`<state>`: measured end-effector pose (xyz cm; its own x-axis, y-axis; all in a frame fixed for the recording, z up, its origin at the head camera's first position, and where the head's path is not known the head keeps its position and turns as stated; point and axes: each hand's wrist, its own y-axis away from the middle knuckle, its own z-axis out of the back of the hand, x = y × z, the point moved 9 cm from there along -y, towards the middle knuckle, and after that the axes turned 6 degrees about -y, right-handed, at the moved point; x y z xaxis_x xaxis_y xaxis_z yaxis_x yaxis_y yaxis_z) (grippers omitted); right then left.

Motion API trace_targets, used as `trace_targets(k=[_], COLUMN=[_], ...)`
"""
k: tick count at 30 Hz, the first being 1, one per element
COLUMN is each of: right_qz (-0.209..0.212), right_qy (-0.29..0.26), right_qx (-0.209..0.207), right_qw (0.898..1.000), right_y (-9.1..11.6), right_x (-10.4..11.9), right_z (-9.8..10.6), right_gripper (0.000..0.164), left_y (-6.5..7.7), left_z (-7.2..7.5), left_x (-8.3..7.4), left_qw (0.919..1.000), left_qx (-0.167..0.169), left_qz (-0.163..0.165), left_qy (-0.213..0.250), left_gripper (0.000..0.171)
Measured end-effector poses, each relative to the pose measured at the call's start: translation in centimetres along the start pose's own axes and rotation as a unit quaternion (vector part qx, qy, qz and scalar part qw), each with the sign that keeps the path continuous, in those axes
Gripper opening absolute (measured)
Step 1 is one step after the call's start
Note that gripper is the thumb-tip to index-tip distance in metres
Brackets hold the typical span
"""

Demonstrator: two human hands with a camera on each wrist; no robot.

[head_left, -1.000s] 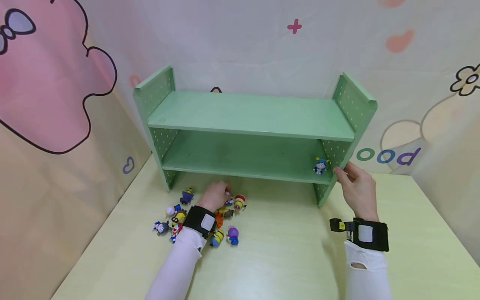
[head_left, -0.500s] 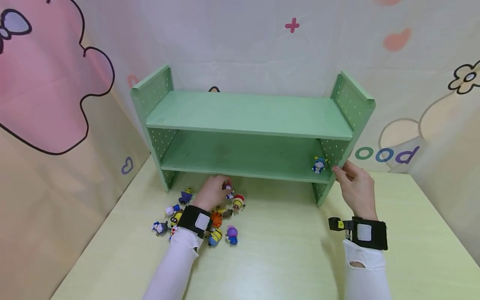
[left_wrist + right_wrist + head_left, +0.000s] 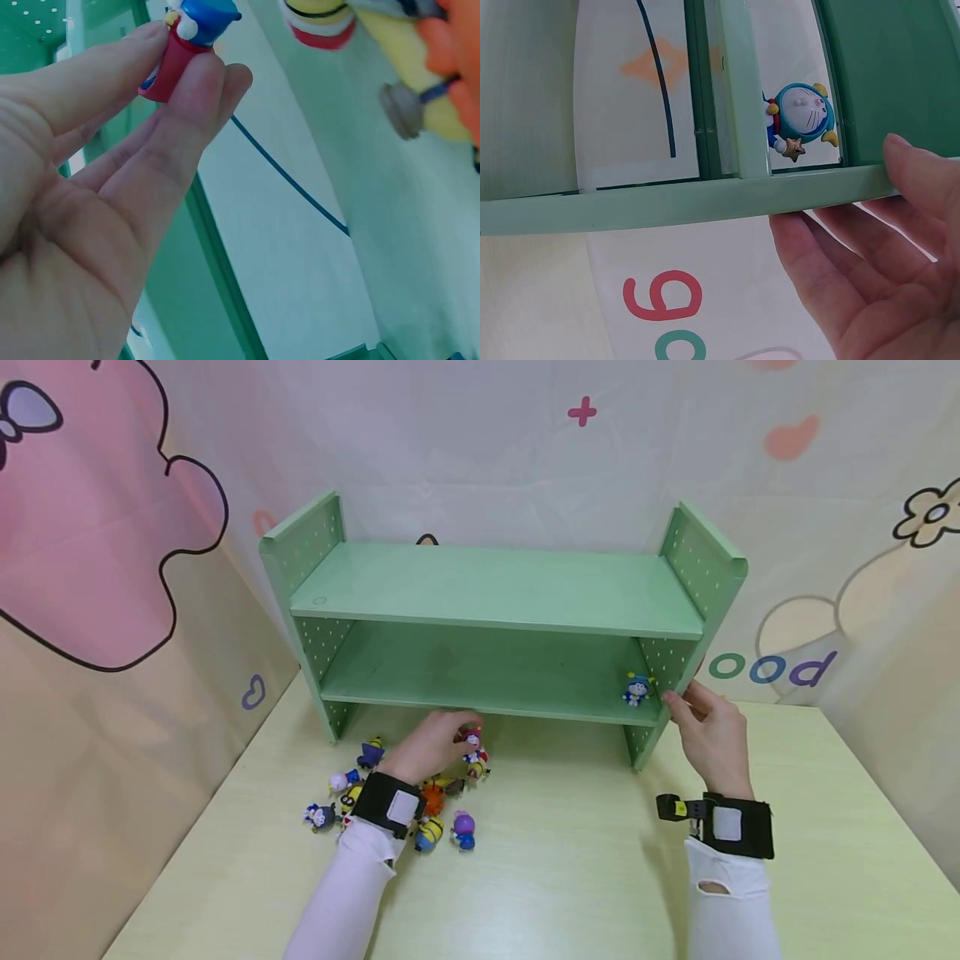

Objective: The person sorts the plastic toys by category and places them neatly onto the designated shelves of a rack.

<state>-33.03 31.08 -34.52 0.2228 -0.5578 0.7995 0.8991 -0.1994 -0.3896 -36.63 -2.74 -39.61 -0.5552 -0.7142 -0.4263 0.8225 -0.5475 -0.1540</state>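
Left wrist view shows what head view mostly hides: my left hand (image 3: 433, 747) has a small figurine (image 3: 182, 54) pinched, thumb to fingertips. Red body, blue top, white bits. Moved right since last frame, now right by the yellow figurine (image 3: 477, 770). My right hand (image 3: 714, 739) grips the green side panel (image 3: 705, 564).

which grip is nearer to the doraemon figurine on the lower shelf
Right. The right grip holds the green side panel immediately right of the Doraemon figurine. The left grip is farther away, well to the figurine's left, pinching a red-and-blue figurine.
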Motion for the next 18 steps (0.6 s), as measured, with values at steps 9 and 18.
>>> trace_targets(k=[9,18], right_qz=[0.001,-0.002], right_qy=[-0.001,-0.007], right_qx=[0.001,0.005], right_qw=[1.0,1.0], right_y=[0.0,0.1], right_x=[0.0,0.0], right_z=[-0.1,-0.1], right_gripper=[0.045,0.045], left_y=[-0.1,-0.1], left_z=[0.6,1.4], left_x=[-1.6,-4.0], left_qw=[0.9999,0.999], left_qx=[0.002,-0.007], left_qz=[-0.014,-0.039], left_qy=[-0.007,0.021], left_gripper=[0.036,0.033])
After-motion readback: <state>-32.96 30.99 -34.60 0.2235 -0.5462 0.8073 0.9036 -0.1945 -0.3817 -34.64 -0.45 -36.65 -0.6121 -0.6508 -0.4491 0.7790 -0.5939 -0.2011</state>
